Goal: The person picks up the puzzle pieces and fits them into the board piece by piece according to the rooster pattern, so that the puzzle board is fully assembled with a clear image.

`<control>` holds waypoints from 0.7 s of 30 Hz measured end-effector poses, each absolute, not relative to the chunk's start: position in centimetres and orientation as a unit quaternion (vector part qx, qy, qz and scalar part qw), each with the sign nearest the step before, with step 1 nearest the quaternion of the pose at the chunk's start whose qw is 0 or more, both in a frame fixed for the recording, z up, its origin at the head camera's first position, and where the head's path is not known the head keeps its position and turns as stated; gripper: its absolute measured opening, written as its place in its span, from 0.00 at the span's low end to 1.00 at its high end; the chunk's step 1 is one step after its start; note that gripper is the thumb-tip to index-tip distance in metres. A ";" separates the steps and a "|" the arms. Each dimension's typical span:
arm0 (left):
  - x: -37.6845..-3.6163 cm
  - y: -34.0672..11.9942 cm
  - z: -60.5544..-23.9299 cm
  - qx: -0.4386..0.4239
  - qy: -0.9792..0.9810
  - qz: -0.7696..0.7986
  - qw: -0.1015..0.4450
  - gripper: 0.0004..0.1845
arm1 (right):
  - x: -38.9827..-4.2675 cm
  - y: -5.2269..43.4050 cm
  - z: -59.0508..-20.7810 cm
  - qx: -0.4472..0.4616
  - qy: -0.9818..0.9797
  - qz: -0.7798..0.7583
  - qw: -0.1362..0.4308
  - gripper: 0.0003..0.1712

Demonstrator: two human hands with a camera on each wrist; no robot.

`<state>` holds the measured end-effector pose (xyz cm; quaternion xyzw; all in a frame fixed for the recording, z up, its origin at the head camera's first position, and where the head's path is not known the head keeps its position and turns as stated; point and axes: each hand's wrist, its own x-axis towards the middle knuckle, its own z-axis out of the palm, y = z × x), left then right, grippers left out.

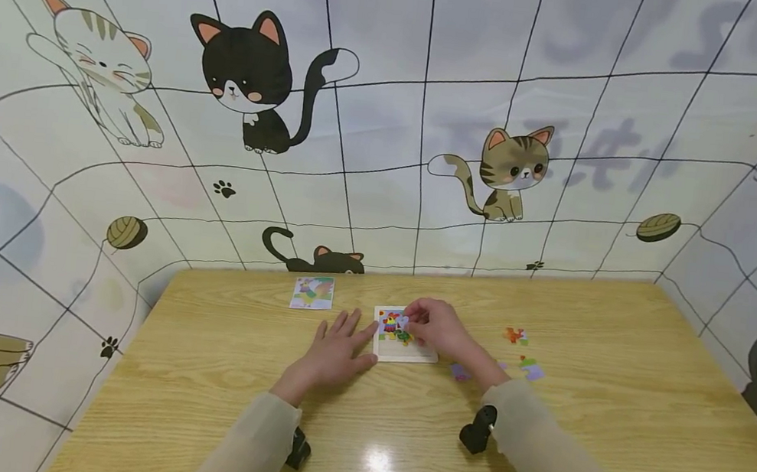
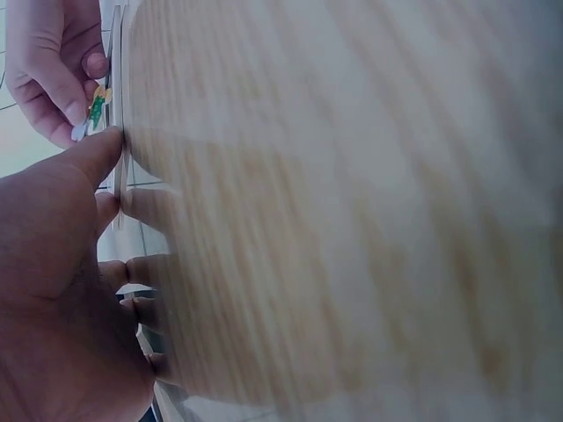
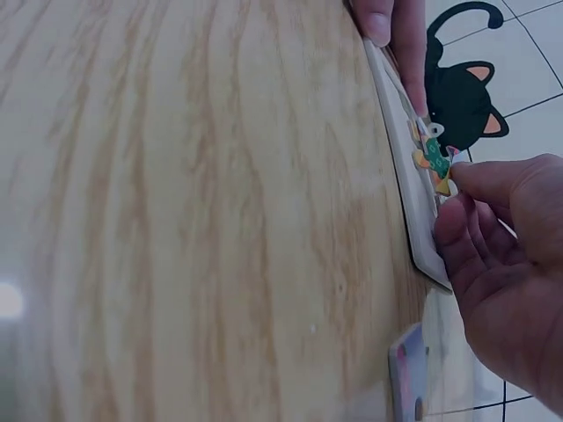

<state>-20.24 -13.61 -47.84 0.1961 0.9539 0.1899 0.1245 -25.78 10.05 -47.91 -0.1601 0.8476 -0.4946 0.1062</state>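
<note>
A small white-framed jigsaw tray (image 1: 405, 360) lies on the table, partly filled with colourful pieces along its far side. My left hand (image 1: 333, 350) is spread palm down at the tray's left edge, with thumb and forefinger touching the frame. Over the tray's right part, my right hand (image 1: 438, 327) pinches a jigsaw piece between thumb and fingers. In the right wrist view that puzzle piece (image 3: 438, 161), with green and yellow on it, looks tilted above the tray; the fingertips hide part of it.
Right of the tray lie loose pieces: an orange one (image 1: 516, 335), a lilac-and-green one (image 1: 532, 368) and a purple one (image 1: 459, 372) by the right forearm. A printed picture card (image 1: 312, 293) lies at the back left. A cat-patterned wall sheet (image 1: 381, 213) rises behind the table.
</note>
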 end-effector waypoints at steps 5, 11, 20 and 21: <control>-20.3 -13.6 -47.9 0.197 0.954 0.188 0.124 0.34 | -25.9 9.6 -47.9 -0.147 0.864 -0.470 0.104 0.09; -20.2 -13.7 -47.8 0.200 0.953 0.192 0.120 0.34 | -26.0 9.2 -47.5 -0.138 0.875 -0.451 0.114 0.09; -20.3 -13.7 -47.9 0.197 0.954 0.190 0.123 0.34 | -26.1 8.8 -47.4 -0.155 0.900 -0.396 0.097 0.07; -20.3 -13.7 -47.9 0.197 0.954 0.188 0.124 0.34 | -26.1 8.7 -47.5 -0.154 0.900 -0.396 0.097 0.07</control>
